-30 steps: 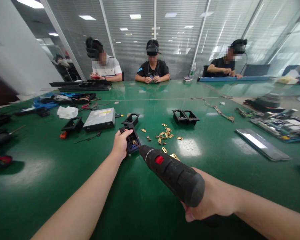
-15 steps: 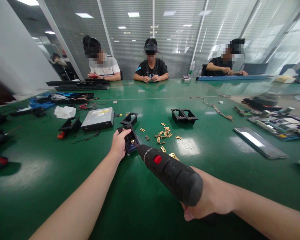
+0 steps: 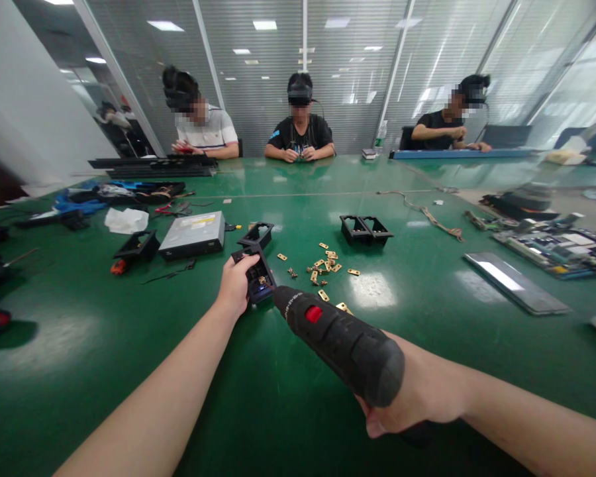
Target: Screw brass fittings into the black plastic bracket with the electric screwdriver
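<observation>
My left hand (image 3: 235, 283) is closed on a black plastic frame (image 3: 264, 277), thumb over its upper edge, holding it tilted above the green table. Small brass-coloured parts show inside the frame. My right hand (image 3: 402, 391) grips a black cordless screwdriver (image 3: 338, 338) with a red switch, most of the fingers hidden behind its body. The tool's nose points at the frame's lower right side; whether its bit touches a screw I cannot tell. To the right of the frame lie loose brass plates (image 3: 322, 295) and several small screws (image 3: 292, 272).
Another black frame (image 3: 256, 234) sits just beyond my left hand, and a joined pair (image 3: 366, 230) stands farther right. A silver disc drive (image 3: 193, 234) is at left. A phone (image 3: 515, 283) and circuit boards (image 3: 561, 245) lie at right. Three people sit across the table (image 3: 298, 182).
Both hands and the screwdriver stay almost in place, with the tool's nose still at the black frame. The view shifts slightly. The person at far right has raised one hand.
</observation>
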`<control>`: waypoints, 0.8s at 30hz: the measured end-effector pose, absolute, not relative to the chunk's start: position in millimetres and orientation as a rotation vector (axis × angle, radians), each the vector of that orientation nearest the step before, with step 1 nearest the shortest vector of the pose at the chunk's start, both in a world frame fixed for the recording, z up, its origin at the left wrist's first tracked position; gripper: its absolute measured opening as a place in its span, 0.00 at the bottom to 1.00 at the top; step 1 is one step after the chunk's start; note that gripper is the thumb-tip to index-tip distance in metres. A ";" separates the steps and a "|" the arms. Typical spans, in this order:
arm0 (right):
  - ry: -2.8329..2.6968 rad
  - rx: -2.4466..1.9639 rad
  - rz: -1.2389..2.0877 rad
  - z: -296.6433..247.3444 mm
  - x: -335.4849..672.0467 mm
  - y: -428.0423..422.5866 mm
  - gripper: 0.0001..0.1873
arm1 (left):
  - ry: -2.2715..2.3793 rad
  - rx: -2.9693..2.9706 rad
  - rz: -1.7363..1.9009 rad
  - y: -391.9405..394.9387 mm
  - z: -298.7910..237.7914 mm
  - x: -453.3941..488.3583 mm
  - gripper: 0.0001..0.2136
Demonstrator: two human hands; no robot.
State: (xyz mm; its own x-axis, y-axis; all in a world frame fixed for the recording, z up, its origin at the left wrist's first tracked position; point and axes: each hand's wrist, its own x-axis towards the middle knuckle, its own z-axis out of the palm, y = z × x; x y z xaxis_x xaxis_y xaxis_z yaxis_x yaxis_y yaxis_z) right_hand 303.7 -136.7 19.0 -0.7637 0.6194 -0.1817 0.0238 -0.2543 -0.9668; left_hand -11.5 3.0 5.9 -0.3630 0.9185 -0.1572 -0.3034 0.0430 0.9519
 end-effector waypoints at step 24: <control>-1.567 -0.810 2.079 24.0 307.0 -132.5 0.36 | 1.287 0.723 1.522 5.7 0.1 -17.4 0.20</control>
State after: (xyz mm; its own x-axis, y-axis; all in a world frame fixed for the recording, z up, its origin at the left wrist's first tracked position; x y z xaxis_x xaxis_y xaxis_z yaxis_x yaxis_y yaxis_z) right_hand 307.0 -132.5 24.0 -0.7464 0.6341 -0.2019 0.0196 -0.2824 -0.9591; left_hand -17.4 5.7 0.1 -0.3451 0.9272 -0.1454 -0.2971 0.0391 0.9540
